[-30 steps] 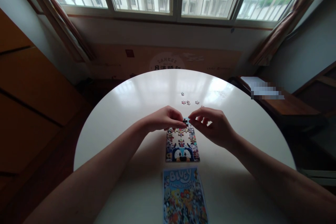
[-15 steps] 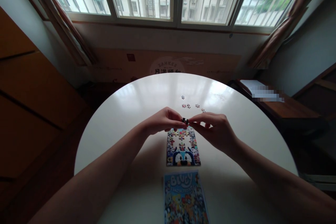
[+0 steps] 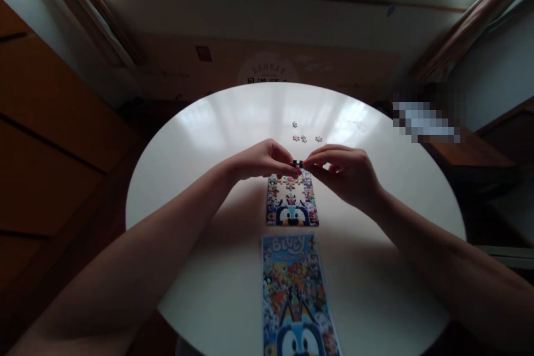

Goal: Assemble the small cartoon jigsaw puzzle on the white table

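Between my two hands, above the far end of a jigsaw puzzle (image 3: 292,215), is a small dark puzzle piece (image 3: 297,163). My left hand (image 3: 269,158) pinches it from the left with thumb and fingers. On its right side, the fingertips of my right hand (image 3: 342,167) are closed on it too. The puzzle lies flat, with a blue dog's face at its near end and white gaps in its middle. My hands hide part of its far edge.
Several loose puzzle pieces (image 3: 296,138) lie beyond my hands. Nearer to me is a colourful picture sheet (image 3: 292,289) with "Bluey" lettering. All rest on a white oval table (image 3: 175,167). A brown side table (image 3: 471,150) stands at the right, beneath windows and curtains.
My view has tipped downward, so the table sits higher and more of the picture sheet shows. Both hands keep their pinch on the puzzle piece, which looks slightly turned.
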The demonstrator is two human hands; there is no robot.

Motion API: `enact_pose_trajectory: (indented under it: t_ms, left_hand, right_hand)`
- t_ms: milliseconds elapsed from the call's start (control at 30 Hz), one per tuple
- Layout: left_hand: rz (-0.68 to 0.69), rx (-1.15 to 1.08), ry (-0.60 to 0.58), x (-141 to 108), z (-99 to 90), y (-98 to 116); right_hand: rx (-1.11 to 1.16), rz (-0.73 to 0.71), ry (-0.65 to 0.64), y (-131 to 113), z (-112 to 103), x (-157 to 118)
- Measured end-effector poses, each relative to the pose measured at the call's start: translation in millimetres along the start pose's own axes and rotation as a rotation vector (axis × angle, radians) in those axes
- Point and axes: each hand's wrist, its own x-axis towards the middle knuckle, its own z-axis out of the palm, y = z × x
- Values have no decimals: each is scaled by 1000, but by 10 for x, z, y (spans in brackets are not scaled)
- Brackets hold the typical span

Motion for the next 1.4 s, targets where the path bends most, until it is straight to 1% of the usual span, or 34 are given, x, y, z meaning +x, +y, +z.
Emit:
enact_pose_trajectory:
  t_ms: [67,200,333,433,567,633,700,767,800,867,900,1000,1100,1233,1400]
  left_hand:
    - [9,18,-3,6,4,10]
    - [-17,92,-7,-12,-38,37]
    - [-36,178,43,-50,-128,42]
    - [-11,197,73,-58,-163,38]
    - [29,214,45,-41,-154,15]
    - [39,262,21,-34,-152,-7]
    - [55,360,26,-31,-159,-34]
    - [85,495,72,-32,-173,-57]
    - [101,558,101,-34,-179,-66]
    - [120,650,132,-40,-186,-78]
    - [121,676,128,-42,-186,-81]
    - [107,699,77,-43,-169,-88]
    - [95,706,46,-29,-139,-91]
    - [114,721,39,-10,-102,-87]
    - [107,713,-16,-4,-59,-82]
  right_hand:
    - [-15,33,-12,14,-3,-8]
    - [-37,96,-33,75,-26,-18]
    - [-7,129,-104,131,-69,-11]
    - [-19,164,-166,156,-79,-16]
    - [-27,169,-220,178,-74,-30]
    - [-7,154,-302,198,-83,-31]
    - [15,148,-436,236,-100,-28]
    - [29,165,-551,287,-115,-26]
    - [37,179,-583,314,-116,-27]
    - [68,205,-587,359,-102,-31]
    - [90,211,-577,373,-85,-35]
    - [116,210,-519,373,-9,-57]
    - [69,206,-478,342,64,-80]
    - [16,195,-515,322,97,-91]
    - [-15,161,-555,334,93,-91]
